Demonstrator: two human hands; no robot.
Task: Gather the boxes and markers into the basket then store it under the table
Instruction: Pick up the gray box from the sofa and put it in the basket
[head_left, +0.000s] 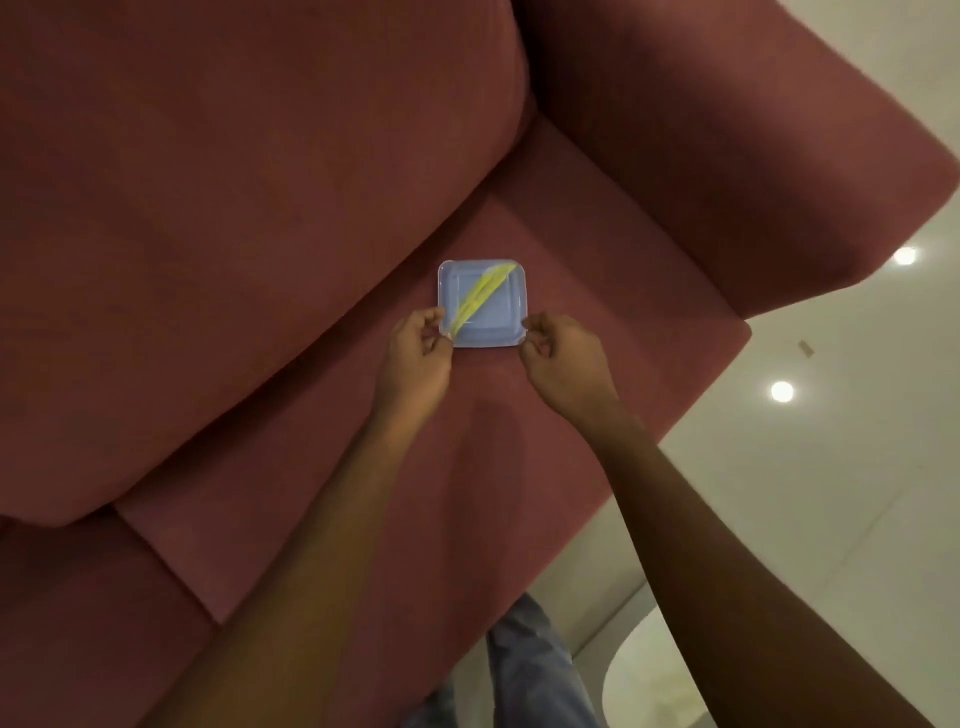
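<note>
Sofa (260, 208) of matte red fabric, with soft rounded cushions, fills the view. On its seat rests a square, smooth pale-blue plastic box (493, 317). The left hand (418, 345) and right hand (563, 353) each pinch a near corner. A thin yellow marker (480, 296) lies diagonally across it.

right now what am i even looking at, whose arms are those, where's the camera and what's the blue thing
There is no machine here: these are a person's two bare arms. The single picture comes from a camera worn on their head, looking forward and down. Below is a dark red sofa, with pale floor at the right and the person's jeans at the bottom. At the seat sits a small blue square box with a yellow strip running slantwise across it. The left hand pinches its near left corner and the right hand its near right corner.
</note>
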